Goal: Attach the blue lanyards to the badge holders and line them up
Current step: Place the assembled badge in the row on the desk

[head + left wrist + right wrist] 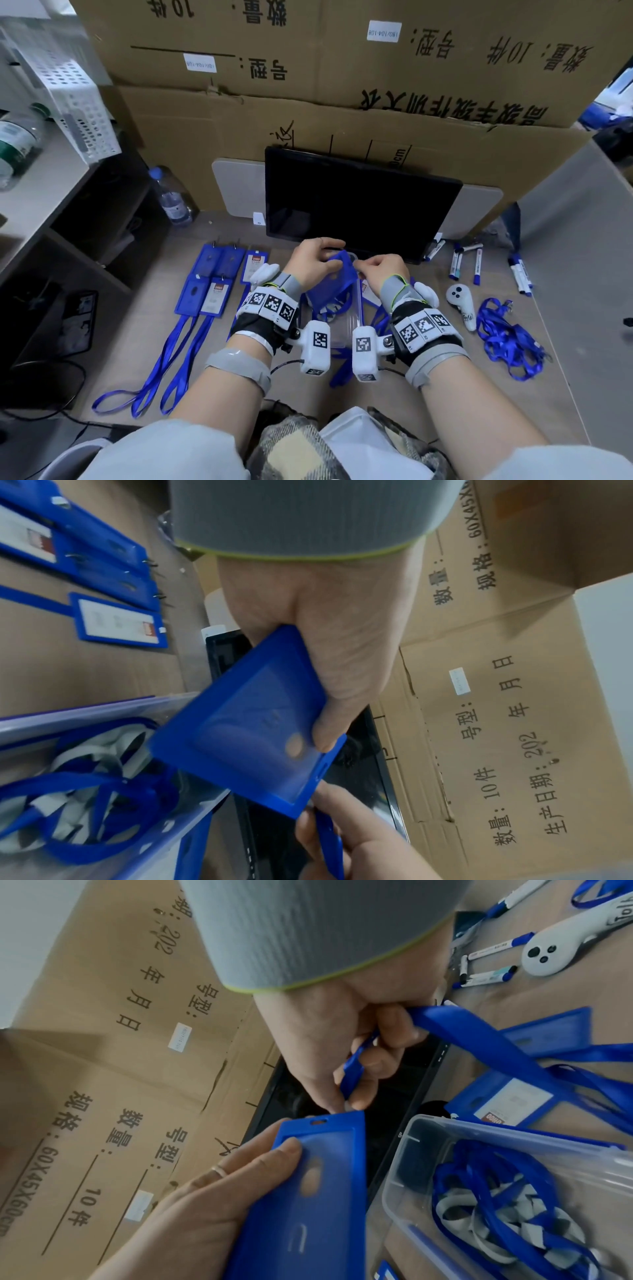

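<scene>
My left hand (317,262) grips a blue badge holder (334,281) (246,731) (308,1199) above a clear plastic box (342,325). The holder's slotted top edge points toward my right hand (380,269). That hand pinches the end of a blue lanyard (354,1069) (329,840) right at the slot (317,1121); the strap trails off to the right (479,1039). Whether the clip sits in the slot is hidden by the fingertips (356,1104).
Several finished badge holders with lanyards (212,284) lie in rows at left. A heap of loose lanyards (507,339), a white controller (462,305) and markers (476,263) lie at right. A black monitor (359,202) leans against cardboard boxes (342,85) behind. The box (514,1204) holds more lanyards.
</scene>
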`<state>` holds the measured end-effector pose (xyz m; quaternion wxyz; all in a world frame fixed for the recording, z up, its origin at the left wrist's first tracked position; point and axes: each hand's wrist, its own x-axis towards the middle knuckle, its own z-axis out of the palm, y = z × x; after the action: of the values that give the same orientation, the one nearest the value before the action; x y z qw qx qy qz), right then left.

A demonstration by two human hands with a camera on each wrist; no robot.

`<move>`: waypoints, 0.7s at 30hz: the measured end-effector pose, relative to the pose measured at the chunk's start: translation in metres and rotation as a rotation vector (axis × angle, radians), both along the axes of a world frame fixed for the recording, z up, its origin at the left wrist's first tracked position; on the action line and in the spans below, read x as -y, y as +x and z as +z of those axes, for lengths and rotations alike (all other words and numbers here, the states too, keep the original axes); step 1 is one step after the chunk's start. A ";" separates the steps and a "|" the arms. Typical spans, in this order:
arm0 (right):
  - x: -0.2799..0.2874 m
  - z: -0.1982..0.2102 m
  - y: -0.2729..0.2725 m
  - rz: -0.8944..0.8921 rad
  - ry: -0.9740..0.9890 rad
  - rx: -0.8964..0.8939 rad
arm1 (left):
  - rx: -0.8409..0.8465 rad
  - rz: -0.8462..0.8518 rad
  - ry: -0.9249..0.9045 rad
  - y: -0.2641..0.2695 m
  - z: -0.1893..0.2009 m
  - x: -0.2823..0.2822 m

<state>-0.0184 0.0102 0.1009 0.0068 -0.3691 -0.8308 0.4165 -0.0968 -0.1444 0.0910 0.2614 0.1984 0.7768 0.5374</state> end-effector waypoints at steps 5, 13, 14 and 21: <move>-0.002 0.012 -0.004 0.112 -0.032 -0.152 | 0.065 -0.133 -0.048 -0.001 0.007 -0.001; -0.015 0.010 0.000 0.023 -0.021 -0.058 | -0.136 0.373 -0.282 -0.011 -0.001 0.011; -0.020 0.009 0.004 -0.040 -0.016 -0.026 | -0.127 0.438 -0.314 -0.012 -0.001 0.016; -0.015 -0.004 0.003 -0.192 -0.193 -0.105 | -0.022 0.514 -0.374 -0.012 -0.008 0.021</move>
<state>-0.0153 0.0253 0.0971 0.0544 -0.4238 -0.7461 0.5106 -0.1086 -0.1656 0.0831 0.1405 -0.0501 0.8897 0.4314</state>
